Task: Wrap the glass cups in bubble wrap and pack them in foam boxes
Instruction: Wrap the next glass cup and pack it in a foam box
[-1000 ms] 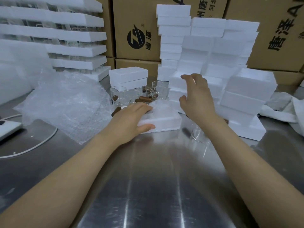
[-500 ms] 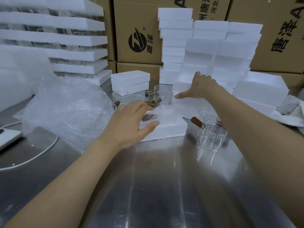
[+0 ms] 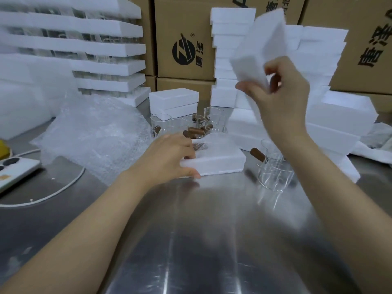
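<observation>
Foam lid [image 3: 259, 50] in curled right hand [image 3: 284, 100]

Place: packing workroom or warehouse.
Backdrop: printed cartons [image 3: 184, 24] stacked at 12 o'clock.
Stock: foam boxes [image 3: 231, 24] piled at 1 o'clock.
Surface: steel table [image 3: 212, 240].

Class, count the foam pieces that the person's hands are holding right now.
2. One foam box lies on the steel table, gripped by the left hand; one foam piece is held up in the right hand. More stand stacked behind, unheld.

Shiny steel tabletop [image 3: 191, 240] w/ glare streaks; brown cardboard cartons [image 3: 184, 35] stacked behind, black logo.
</observation>
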A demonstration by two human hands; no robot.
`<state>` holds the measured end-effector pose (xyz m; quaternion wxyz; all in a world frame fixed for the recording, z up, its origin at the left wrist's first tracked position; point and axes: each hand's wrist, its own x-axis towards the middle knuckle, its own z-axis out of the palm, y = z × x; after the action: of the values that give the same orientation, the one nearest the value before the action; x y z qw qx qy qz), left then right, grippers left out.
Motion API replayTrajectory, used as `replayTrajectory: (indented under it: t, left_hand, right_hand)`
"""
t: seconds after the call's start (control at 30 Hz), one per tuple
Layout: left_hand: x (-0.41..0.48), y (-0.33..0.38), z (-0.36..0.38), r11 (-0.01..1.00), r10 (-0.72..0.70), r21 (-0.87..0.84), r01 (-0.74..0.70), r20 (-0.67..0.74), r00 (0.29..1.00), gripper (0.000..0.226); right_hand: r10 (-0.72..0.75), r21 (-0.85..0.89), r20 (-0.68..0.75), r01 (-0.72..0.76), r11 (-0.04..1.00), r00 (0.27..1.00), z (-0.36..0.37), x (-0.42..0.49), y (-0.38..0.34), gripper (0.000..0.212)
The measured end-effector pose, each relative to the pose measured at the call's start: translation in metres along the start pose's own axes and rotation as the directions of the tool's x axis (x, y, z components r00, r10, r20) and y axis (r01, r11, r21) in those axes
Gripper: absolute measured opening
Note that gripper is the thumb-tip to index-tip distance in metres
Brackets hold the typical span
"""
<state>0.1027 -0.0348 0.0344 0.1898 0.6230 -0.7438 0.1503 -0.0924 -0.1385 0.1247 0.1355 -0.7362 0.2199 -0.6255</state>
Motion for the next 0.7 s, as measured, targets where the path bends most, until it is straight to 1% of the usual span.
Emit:
replayTrajectory:
  t: [0.07, 0.1, 0.13, 0.2, 0.27, 0.33, 0.37, 0.43, 0.47, 0.5, 0.53, 0.6, 0.63, 0.67, 0.7]
  left_hand:
    - [0.000, 0.000, 0.001, 0.999, -0.007, -0.041, 0.008, 0.042, 0.999, 0.048]
    - [0.000, 0.001, 0.000, 0.995, -0.040, -0.087, 0.043, 0.038, 0.998, 0.049]
    - [0.001, 0.003, -0.001, 0.981, -0.104, -0.163, 0.104, 0.006, 0.995, 0.050]
    - [0.002, 0.012, -0.004, 0.897, -0.288, -0.376, 0.232, -0.099, 0.952, 0.055]
    - [0.001, 0.018, -0.008, 0.784, -0.436, -0.553, 0.283, -0.165, 0.885, 0.075]
    - [0.001, 0.021, -0.010, 0.682, -0.501, -0.663, 0.309, -0.117, 0.857, 0.097]
    - [0.000, 0.022, -0.011, 0.631, -0.511, -0.707, 0.320, -0.069, 0.857, 0.104]
    - [0.000, 0.023, -0.012, 0.537, -0.518, -0.780, 0.321, -0.005, 0.855, 0.110]
    - [0.001, 0.023, -0.011, 0.504, -0.533, -0.806, 0.309, -0.009, 0.846, 0.110]
    - [0.001, 0.023, -0.011, 0.481, -0.555, -0.825, 0.295, -0.026, 0.831, 0.109]
    - [0.002, 0.021, -0.011, 0.467, -0.575, -0.837, 0.286, -0.042, 0.817, 0.108]
    - [0.002, 0.016, -0.012, 0.459, -0.581, -0.839, 0.292, -0.036, 0.813, 0.109]
    - [0.000, 0.013, -0.013, 0.452, -0.576, -0.840, 0.300, -0.018, 0.818, 0.111]
    - [-0.001, 0.010, -0.014, 0.443, -0.565, -0.841, 0.309, 0.005, 0.825, 0.113]
    - [-0.003, 0.007, -0.016, 0.438, -0.548, -0.840, 0.321, 0.034, 0.836, 0.115]
  right_hand:
    - [0.111, 0.222, -0.069, -0.094, 0.971, 0.991, -0.003, -0.031, -0.013, 0.033]
    - [0.183, 0.296, -0.064, -0.157, 0.942, 0.981, -0.003, -0.044, -0.015, 0.033]
    - [0.253, 0.357, -0.038, -0.224, 0.907, 0.967, -0.002, -0.054, -0.015, 0.033]
    - [0.364, 0.460, 0.016, -0.330, 0.824, 0.931, -0.002, -0.062, -0.013, 0.030]
    - [0.425, 0.568, 0.027, -0.364, 0.738, 0.905, -0.003, -0.059, -0.014, 0.033]
    - [0.478, 0.686, 0.086, -0.400, 0.608, 0.874, 0.000, -0.057, -0.014, 0.043]
    - [0.499, 0.734, 0.158, -0.440, 0.518, 0.852, 0.003, -0.058, -0.013, 0.046]
    - [0.507, 0.754, 0.347, -0.557, 0.349, 0.789, 0.009, -0.063, -0.009, 0.046]
    - [0.499, 0.728, 0.429, -0.615, 0.303, 0.753, 0.011, -0.066, -0.008, 0.045]
    - [0.497, 0.695, 0.483, -0.661, 0.282, 0.720, 0.011, -0.068, -0.006, 0.045]
    - [0.515, 0.664, 0.509, -0.695, 0.275, 0.690, 0.012, -0.069, -0.004, 0.044]
    - [0.607, 0.628, 0.484, -0.733, 0.262, 0.631, 0.013, -0.069, 0.003, 0.046]
    - [0.665, 0.626, 0.450, -0.742, 0.241, 0.596, 0.013, -0.068, 0.009, 0.049]
    - [0.716, 0.616, 0.408, -0.749, 0.243, 0.567, 0.012, -0.066, 0.014, 0.050]
    - [0.740, 0.577, 0.362, -0.760, 0.300, 0.567, 0.012, -0.065, 0.018, 0.046]
